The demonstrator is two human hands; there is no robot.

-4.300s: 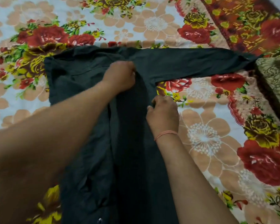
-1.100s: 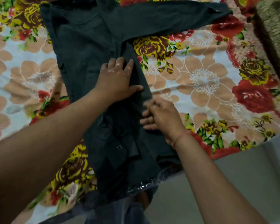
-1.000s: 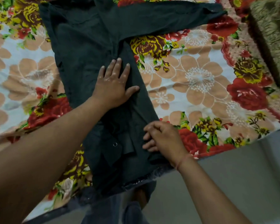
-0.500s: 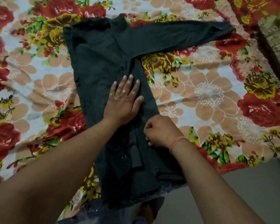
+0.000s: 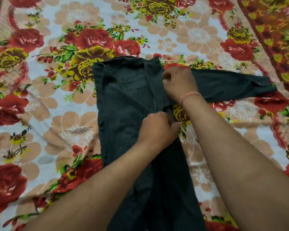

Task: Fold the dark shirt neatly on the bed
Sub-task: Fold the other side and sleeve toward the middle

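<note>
The dark shirt (image 5: 123, 104) lies lengthwise on the floral bedsheet (image 5: 57, 114), its collar end at the far side and its body narrowed into a long strip toward me. One sleeve (image 5: 232, 84) stretches out flat to the right, cuff at the far right. My right hand (image 5: 178, 84) is closed on the fabric at the shoulder, where that sleeve joins the body. My left hand (image 5: 157, 129) is closed on the shirt's right edge, just below the armpit. My forearms hide the lower part of the shirt.
The flowered sheet covers the whole bed around the shirt. A darker red and yellow patterned cloth (image 5: 274, 22) lies along the far right corner.
Both hands moved up the shirt from the hem area: the left went from pressing flat and open to gripping the edge, the right rose to the shoulder. The view tilted up, hiding the bed's near edge.
</note>
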